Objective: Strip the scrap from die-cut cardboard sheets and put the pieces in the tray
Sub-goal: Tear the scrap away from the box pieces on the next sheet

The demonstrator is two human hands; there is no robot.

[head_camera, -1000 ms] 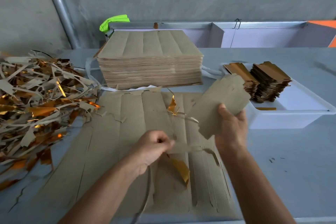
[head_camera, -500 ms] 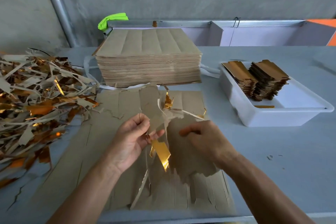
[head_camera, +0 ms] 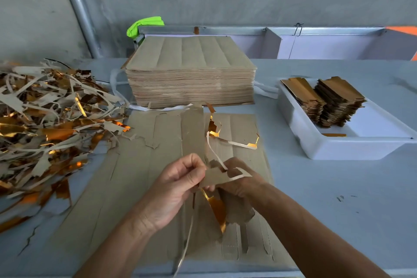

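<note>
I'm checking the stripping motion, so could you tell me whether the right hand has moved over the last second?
Yes. The right hand has moved left and toward the person, away from the tray, meeting the left hand.

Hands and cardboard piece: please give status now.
Left hand and right hand both pinch one cardboard piece, scrap strips attached. Tray to the right holds two stacks. Nothing blocks the way there.

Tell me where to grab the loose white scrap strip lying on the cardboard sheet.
Probably pinch the scrap strip at its gold-tipped right end, coming from the right. That end curls up off the sheet, so fingers can get under it; the rest lies flat.
</note>
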